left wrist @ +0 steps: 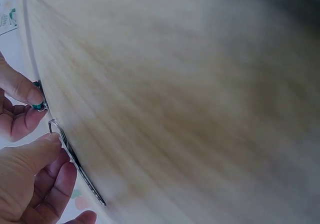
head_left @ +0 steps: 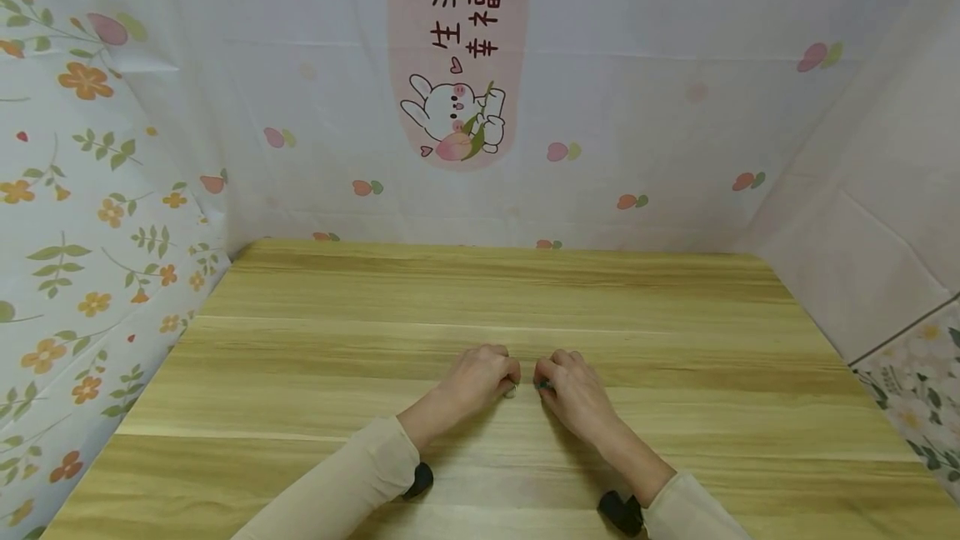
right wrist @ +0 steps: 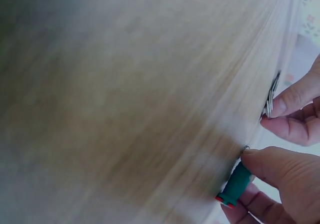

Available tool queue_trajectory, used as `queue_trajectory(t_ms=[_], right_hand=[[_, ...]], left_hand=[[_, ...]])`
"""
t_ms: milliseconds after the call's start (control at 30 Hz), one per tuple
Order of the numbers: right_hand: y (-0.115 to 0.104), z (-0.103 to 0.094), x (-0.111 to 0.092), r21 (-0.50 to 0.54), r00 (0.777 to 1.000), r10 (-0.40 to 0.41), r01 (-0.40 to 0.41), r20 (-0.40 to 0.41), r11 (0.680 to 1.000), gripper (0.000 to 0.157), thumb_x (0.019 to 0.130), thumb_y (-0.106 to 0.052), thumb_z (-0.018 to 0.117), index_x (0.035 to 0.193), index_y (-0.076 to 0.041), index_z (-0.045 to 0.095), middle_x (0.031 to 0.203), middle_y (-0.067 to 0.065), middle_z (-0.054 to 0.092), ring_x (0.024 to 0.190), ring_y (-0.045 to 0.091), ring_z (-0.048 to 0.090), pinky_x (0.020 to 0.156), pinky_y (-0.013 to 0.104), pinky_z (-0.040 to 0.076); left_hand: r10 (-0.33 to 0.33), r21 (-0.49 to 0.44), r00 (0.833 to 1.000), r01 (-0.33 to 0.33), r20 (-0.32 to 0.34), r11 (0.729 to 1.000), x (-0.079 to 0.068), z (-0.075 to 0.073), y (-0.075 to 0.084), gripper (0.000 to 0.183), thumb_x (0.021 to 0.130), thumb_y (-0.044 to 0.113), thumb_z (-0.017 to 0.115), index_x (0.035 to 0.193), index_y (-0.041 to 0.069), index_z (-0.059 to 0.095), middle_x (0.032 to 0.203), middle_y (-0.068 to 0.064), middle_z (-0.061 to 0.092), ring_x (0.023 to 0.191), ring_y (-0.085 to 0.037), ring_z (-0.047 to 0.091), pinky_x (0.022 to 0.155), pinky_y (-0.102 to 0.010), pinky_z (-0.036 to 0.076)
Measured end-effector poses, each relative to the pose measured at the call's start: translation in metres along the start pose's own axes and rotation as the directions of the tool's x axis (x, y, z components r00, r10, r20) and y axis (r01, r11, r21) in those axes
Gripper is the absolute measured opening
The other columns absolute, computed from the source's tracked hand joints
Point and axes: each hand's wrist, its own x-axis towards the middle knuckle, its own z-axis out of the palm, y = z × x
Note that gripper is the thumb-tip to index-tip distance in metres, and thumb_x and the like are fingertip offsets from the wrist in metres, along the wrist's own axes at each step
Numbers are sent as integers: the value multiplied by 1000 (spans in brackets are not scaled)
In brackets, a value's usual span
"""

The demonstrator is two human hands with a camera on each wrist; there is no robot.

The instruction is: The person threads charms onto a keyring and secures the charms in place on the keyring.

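My left hand pinches a slim silver metal piece between thumb and fingertips, close over the table. One end of that piece bends into a small hook, seen in the left wrist view; its exact kind I cannot tell. Just to the right, my right hand grips a small green charm with red at its lower end. A tiny metal loop shows at the charm's top beside the thumb. The fingertips of both hands face each other with a narrow gap between them, and the hook end points toward the charm.
Both hands work over a wood-grain table. Behind it hangs a white cloth with a printed rabbit and fruit, and a flowered cloth lines the left side. Dark wrist devices sit at both cuffs.
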Motion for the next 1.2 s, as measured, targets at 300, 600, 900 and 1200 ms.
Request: queue_trajectory(t_ms=[300,600,900,1200], right_hand=[[1,-3,-4,52,1000,1,0,-19,999,20,75,-2,75,71,-17,62,74,-7,57,73,13,53,62,32,43],[-1,-9,-15,152,999,-8,13,-34,988,16,75,1,75,78,-12,66,79,-4,62,70,8,56,63,22,45],[-6,-12,-20,231,999,40,-30,-37,973,13,79,0,72,82,-12,67,84,-3,65,77,11,61,66,24,49],[-15,-13,-23,385,981,176,-135,-74,913,15,78,4,71,82,-11,70,86,-1,68,81,13,64,68,26,53]], left_hand=[[-31,-26,999,31,28,999,-3,-4,1,7,78,17,76,76,16,69,79,5,65,75,-9,62,64,-20,48],[-113,-173,992,122,59,977,-7,-9,5,12,80,20,75,72,16,67,70,7,62,62,0,48,57,-15,38],[-225,-367,971,237,76,899,-11,-11,11,10,82,20,73,74,16,69,73,9,66,63,2,48,61,-16,40],[-318,-596,946,294,68,747,-14,-10,20,6,83,12,71,78,10,70,72,2,69,61,3,54,57,-15,44]])
